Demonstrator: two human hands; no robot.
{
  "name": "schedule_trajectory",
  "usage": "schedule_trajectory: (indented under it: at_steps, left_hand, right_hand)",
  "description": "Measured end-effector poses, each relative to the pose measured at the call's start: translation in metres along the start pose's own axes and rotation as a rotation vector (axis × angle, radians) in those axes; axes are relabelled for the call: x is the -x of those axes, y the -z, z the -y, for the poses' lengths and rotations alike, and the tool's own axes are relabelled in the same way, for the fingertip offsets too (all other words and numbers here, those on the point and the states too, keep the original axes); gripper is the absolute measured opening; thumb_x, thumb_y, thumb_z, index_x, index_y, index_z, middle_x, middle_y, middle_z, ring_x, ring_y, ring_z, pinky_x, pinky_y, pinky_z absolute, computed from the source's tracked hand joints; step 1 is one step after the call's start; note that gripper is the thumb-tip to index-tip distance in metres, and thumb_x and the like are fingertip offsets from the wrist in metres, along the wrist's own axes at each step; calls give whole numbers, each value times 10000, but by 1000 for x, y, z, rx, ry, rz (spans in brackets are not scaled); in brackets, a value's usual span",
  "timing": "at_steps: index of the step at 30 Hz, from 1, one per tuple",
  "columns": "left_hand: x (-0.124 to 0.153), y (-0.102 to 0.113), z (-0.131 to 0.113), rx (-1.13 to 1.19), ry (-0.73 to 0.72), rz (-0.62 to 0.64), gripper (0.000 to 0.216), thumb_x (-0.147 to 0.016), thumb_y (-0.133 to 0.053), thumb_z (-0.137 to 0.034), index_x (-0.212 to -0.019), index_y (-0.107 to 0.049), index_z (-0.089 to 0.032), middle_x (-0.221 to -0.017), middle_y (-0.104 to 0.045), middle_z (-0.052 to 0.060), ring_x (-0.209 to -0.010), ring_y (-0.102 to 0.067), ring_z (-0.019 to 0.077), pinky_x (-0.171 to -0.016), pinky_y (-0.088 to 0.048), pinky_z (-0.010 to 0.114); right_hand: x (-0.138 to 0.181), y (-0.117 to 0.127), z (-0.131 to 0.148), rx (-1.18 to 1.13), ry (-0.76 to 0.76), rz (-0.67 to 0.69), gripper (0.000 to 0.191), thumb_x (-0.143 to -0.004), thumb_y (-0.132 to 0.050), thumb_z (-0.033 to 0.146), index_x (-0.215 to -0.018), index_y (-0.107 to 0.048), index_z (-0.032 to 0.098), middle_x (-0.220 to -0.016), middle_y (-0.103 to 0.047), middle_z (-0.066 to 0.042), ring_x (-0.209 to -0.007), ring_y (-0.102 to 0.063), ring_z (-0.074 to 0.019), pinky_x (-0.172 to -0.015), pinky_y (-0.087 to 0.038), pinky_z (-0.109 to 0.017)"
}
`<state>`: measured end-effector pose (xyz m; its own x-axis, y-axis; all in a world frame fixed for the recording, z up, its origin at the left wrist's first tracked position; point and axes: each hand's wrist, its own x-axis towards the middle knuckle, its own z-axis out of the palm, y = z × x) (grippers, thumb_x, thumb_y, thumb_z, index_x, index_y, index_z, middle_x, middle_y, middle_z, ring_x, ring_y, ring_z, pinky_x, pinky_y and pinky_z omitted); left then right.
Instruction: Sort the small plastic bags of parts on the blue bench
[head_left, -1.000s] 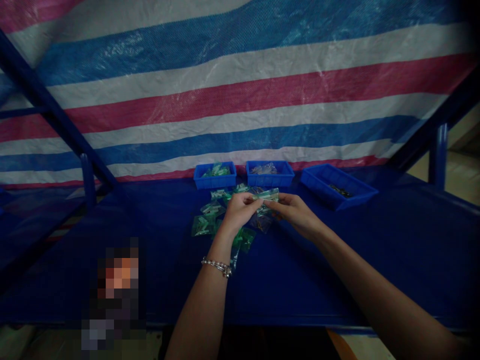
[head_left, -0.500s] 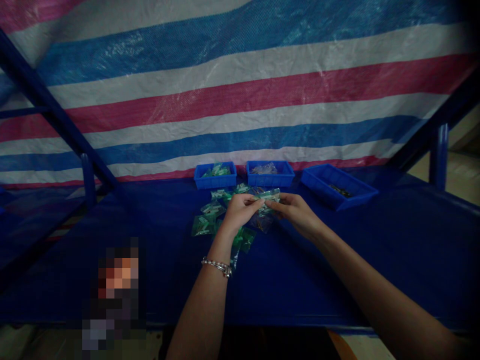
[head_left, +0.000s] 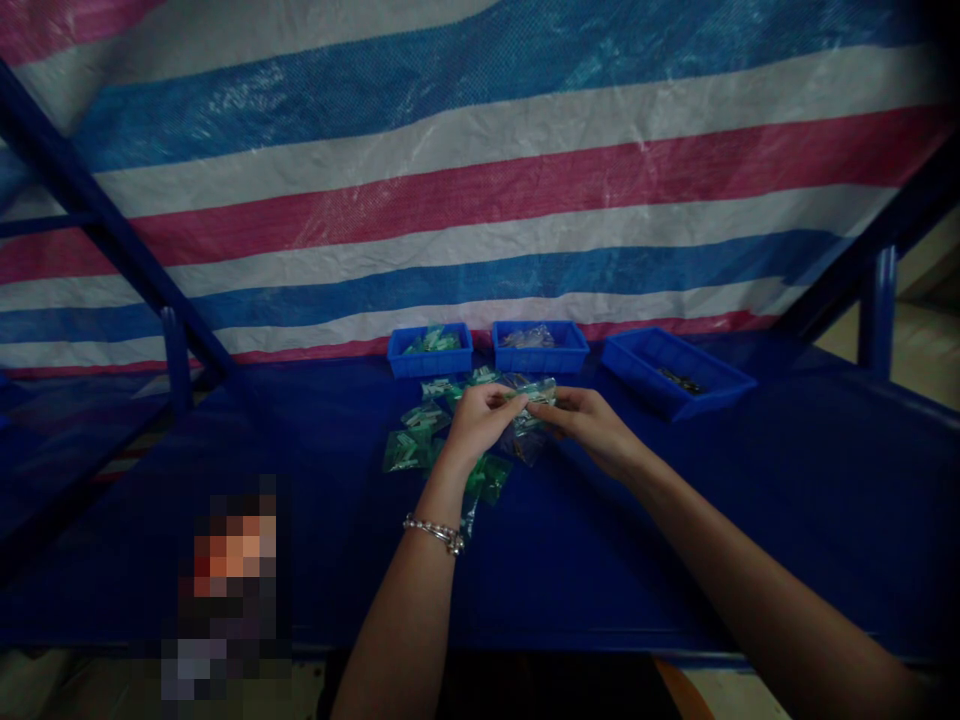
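Now the left hand and right hand were working together, their fingers closed in a pinch on a small clear plastic bag, above loose green-tinted plastic bags.

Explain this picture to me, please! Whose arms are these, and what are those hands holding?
This picture comes from a camera worn on a person's head, so you see what that person sees when looking down. There is no robot, only two bare hands. The left hand, with a beaded bracelet on its wrist, and the right hand are both pinching a small see-through plastic bag. More little plastic bags lie on the blue table cover. Beyond them stand three blue plastic trays. The left tray holds green-looking bags, the middle one clear bags, and the right one some small dark things. A striped tarp hangs behind everything.
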<state>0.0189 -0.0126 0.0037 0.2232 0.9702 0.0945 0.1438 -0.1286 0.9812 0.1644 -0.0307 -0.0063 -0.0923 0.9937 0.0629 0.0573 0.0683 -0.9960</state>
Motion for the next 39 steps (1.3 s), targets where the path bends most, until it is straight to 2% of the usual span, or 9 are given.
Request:
schedule_trajectory:
  at_steps: [6,18,27,34,39]
  left_hand:
    - [-3,0,4,-50,-51,-17,164,-700,-591,-276,-711,-618,-114,-637,-585,30,-595,-507,107,-565,-374,224]
    - [-7,3,10,-168,-86,4,158,-716,-585,-283,-696,-622,-131,-688,-618,56,-660,-540,148,-596,-396,247]
    - [-7,1,12,-73,-67,-3,239,-694,-601,-341,-721,-608,-104,-670,-598,44,-605,-508,112,-555,-367,219]
    - [1,0,-2,74,15,55,203,-693,-616,-296,-731,-612,-96,-645,-562,24,-563,-466,72,-529,-347,202]
    - [2,-1,-4,111,57,40,155,-659,-641,-230,-744,-603,-105,-624,-544,5,-565,-473,72,-533,-355,203]
  right_hand:
    - [0,0,0,5,7,11,369,-634,-665,446,-817,-661,125,-621,-564,-21,-509,-415,-88,-448,-275,-238]
    - [-1,0,-3,-33,7,47,324,-639,-664,437,-728,-647,126,-597,-540,-4,-502,-386,-79,-458,-261,-237]
    - [0,0,1,-52,11,36,337,-636,-662,447,-735,-652,125,-594,-547,-10,-505,-391,-86,-465,-263,-244]
    - [-2,1,-1,-57,52,9,310,-627,-675,420,-730,-646,130,-592,-544,-8,-513,-394,-89,-469,-258,-250]
    - [-3,3,-4,-79,62,-10,260,-627,-676,378,-729,-638,142,-613,-551,-8,-520,-403,-91,-472,-263,-248]
